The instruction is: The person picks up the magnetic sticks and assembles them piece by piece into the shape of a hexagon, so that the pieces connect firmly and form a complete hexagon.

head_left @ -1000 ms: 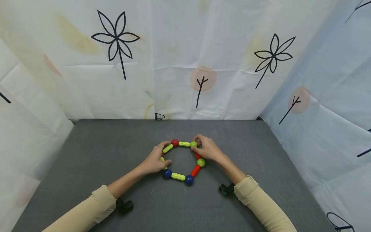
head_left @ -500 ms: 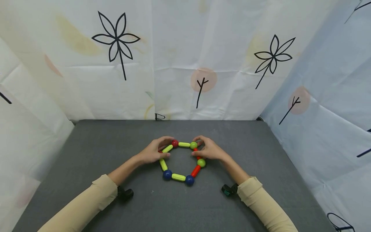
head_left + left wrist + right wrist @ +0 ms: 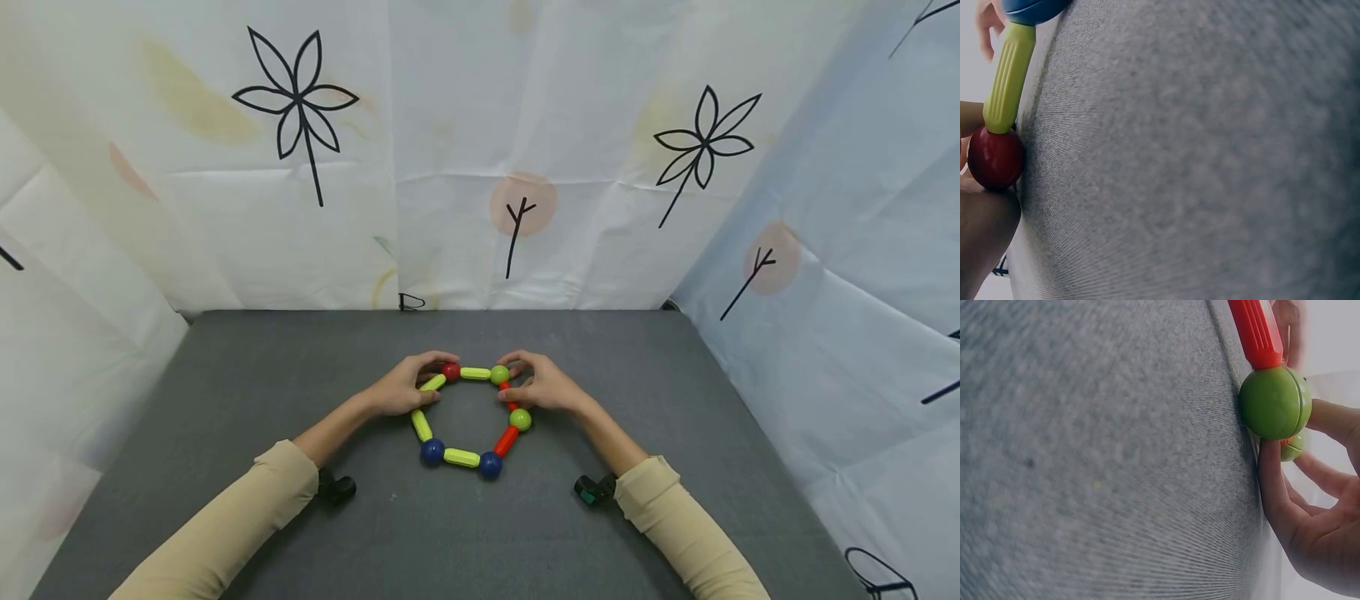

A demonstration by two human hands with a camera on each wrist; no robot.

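Note:
On the grey table lies a ring of construction-toy rods and balls. Its far side has a red ball [image 3: 451, 372], a yellow-green rod [image 3: 476, 373] and a green ball [image 3: 499, 375]. My left hand [image 3: 401, 387] grips the ring's left side, thumb inside and fingers around the outside by the red ball; it covers the left corner, where the left wrist view shows another red ball [image 3: 996, 157]. Across from it, my right hand [image 3: 546, 385] holds the right side, thumb over a red rod [image 3: 506, 442]'s neighbour and fingers behind the far green ball. A nearer green ball [image 3: 1274, 403] fills the right wrist view.
Two blue balls [image 3: 491, 466] joined by a yellow-green rod [image 3: 462, 457] form the ring's near side. Grey table [image 3: 465, 542] surrounds the ring. White patterned cloth [image 3: 450, 233] hangs behind and at both sides. A black camera [image 3: 594, 490] sits on each wrist.
My left hand has slid away from me along the ring, its fingers now by the far red ball. My right thumb has shifted down from the green ball to the red rod. The ring stays put.

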